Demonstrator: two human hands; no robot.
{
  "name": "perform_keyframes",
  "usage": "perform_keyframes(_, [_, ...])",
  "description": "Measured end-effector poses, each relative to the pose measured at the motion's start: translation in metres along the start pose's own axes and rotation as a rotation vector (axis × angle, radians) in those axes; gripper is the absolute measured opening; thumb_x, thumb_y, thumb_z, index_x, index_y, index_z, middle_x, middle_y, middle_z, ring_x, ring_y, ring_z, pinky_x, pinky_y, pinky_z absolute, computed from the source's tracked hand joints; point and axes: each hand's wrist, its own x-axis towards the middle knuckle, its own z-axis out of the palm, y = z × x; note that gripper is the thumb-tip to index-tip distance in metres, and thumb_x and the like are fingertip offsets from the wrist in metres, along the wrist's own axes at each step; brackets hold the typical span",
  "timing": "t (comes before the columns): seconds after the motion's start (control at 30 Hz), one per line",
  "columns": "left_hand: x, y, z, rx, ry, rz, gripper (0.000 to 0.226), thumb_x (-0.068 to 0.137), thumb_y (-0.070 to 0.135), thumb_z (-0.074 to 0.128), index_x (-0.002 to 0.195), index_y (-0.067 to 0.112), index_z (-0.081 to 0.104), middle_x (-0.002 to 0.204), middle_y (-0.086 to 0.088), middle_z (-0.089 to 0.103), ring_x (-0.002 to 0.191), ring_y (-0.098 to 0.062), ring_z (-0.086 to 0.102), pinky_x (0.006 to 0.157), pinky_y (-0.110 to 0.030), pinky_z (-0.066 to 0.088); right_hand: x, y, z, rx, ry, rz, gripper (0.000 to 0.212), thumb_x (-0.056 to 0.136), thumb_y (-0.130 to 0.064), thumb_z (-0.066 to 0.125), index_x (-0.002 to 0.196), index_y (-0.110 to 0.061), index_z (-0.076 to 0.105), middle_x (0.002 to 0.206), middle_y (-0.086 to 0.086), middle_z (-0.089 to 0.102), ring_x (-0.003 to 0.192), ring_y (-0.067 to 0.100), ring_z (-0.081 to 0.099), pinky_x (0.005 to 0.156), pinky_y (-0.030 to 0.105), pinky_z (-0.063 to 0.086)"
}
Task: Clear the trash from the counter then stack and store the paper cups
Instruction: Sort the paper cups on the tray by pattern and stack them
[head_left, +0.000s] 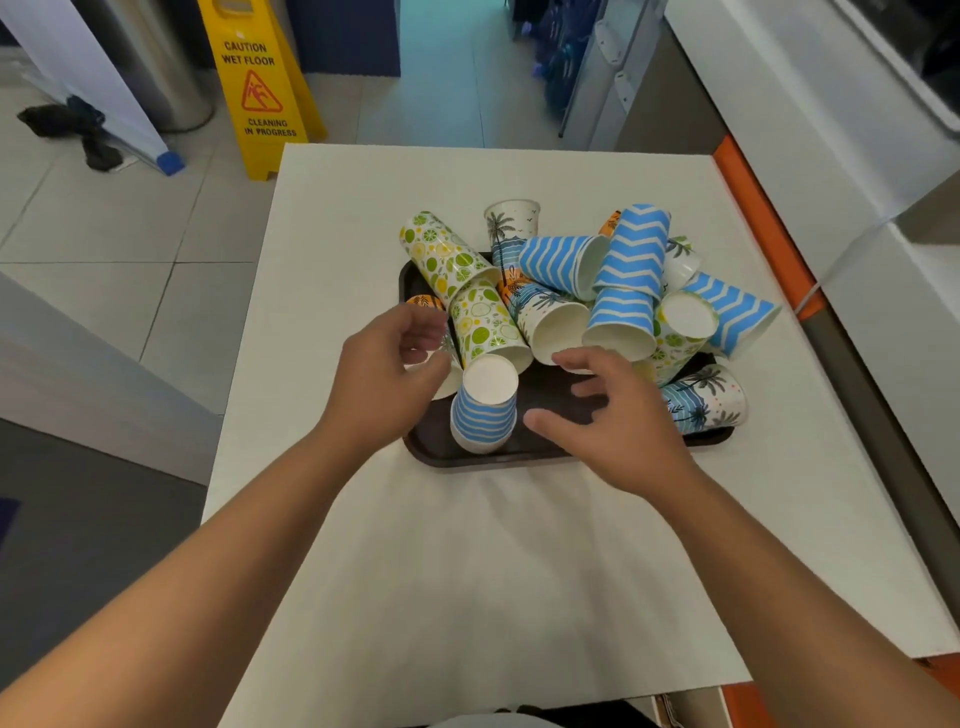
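Paper cups (566, 291) lie jumbled on a dark tray (483, 454) near the counter's (467, 571) far edge. An upside-down blue-striped cup (485, 405) stands at the tray's near edge between the hands. The left hand (387, 374) curls around a cup at the tray's left edge; the right hand (613, 415) hovers, fingers spread. A yellow wet-floor sign (260, 88) stands beyond.

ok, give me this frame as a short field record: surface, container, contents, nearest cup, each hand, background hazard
surface: white counter
container: dark tray on the counter
contents: paper cups in a loose pile, unstacked, most tipped over; blue zigzag, citrus and palm prints
nearest cup: blue striped cup, upside down at the tray's front left
left hand: curled around a cup at the tray's left edge, cup mostly hidden
right hand: open, fingers spread over the tray, holding nothing
background hazard: yellow wet floor sign on the floor
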Motion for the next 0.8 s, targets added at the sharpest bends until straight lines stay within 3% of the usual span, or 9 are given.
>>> perform_keyframes(0.13, [0.041,0.029,0.017,-0.025,-0.009,-0.001,0.022,0.083,0.018,0.071,0.105,0.016,0.066,0.093,0.003,0.068,0.085,-0.011,0.066,0.083,-0.027,0.055,0.023,-0.013,-0.046,0.095,0.244,0.059,0.037,0.074,-0.041,0.076,0.108,-0.031,0.063,0.110,-0.017,0.063,0.093,0.005,0.063,0.079,0.025,0.051])
perform_keyframes(0.3, [0.088,0.061,0.059,0.107,-0.023,-0.076,0.039,0.086,0.046,0.065,0.107,0.013,0.065,0.094,0.003,0.067,0.086,-0.012,0.062,0.077,-0.027,0.049,0.068,-0.008,-0.081,0.035,0.382,0.055,0.039,0.083,-0.037,0.070,0.116,-0.020,0.059,0.118,-0.006,0.061,0.101,0.010,0.059,0.085,0.028,0.049])
perform_keyframes(0.43, [0.123,0.070,0.092,0.152,-0.003,-0.209,0.052,0.089,0.055,0.056,0.098,0.005,0.065,0.096,-0.011,0.066,0.097,-0.028,0.062,0.080,-0.033,0.046,0.103,0.003,-0.093,-0.071,0.352,0.064,0.053,0.081,-0.042,0.070,0.124,-0.018,0.051,0.123,0.001,0.057,0.110,0.018,0.055,0.093,0.038,0.046])
perform_keyframes(0.5, [0.139,0.072,0.105,0.168,-0.010,-0.312,0.067,0.089,0.058,0.052,0.119,-0.002,0.059,0.117,-0.018,0.064,0.110,-0.032,0.059,0.084,-0.033,0.044,0.119,0.008,-0.096,-0.106,0.313,0.095,0.061,0.080,-0.045,0.069,0.129,-0.018,0.046,0.127,0.004,0.054,0.113,0.020,0.054,0.098,0.045,0.044])
perform_keyframes(0.57, [0.151,0.075,0.116,0.166,-0.024,-0.406,0.079,0.090,0.059,0.051,0.138,-0.001,0.041,0.138,-0.019,0.051,0.124,-0.033,0.049,0.094,-0.033,0.040,0.132,0.013,-0.096,-0.102,0.266,0.128,0.068,0.079,-0.048,0.070,0.133,-0.018,0.041,0.131,0.005,0.051,0.115,0.022,0.054,0.099,0.048,0.043])
perform_keyframes(0.63, [0.160,0.078,0.125,0.156,-0.030,-0.455,0.086,0.089,0.060,0.052,0.144,-0.001,0.029,0.144,-0.017,0.043,0.130,-0.032,0.044,0.099,-0.033,0.038,0.142,0.017,-0.097,-0.086,0.231,0.152,0.075,0.078,-0.051,0.070,0.136,-0.018,0.037,0.133,0.006,0.050,0.115,0.024,0.055,0.098,0.049,0.044])
perform_keyframes(0.8, [0.180,0.078,0.139,0.166,-0.081,-0.542,0.098,0.082,0.064,0.059,0.147,-0.001,0.026,0.145,-0.015,0.043,0.129,-0.030,0.047,0.104,-0.036,0.042,0.155,0.022,-0.097,-0.053,0.159,0.149,0.081,0.077,-0.052,0.071,0.139,-0.017,0.034,0.135,0.006,0.049,0.117,0.023,0.053,0.094,0.040,0.047])
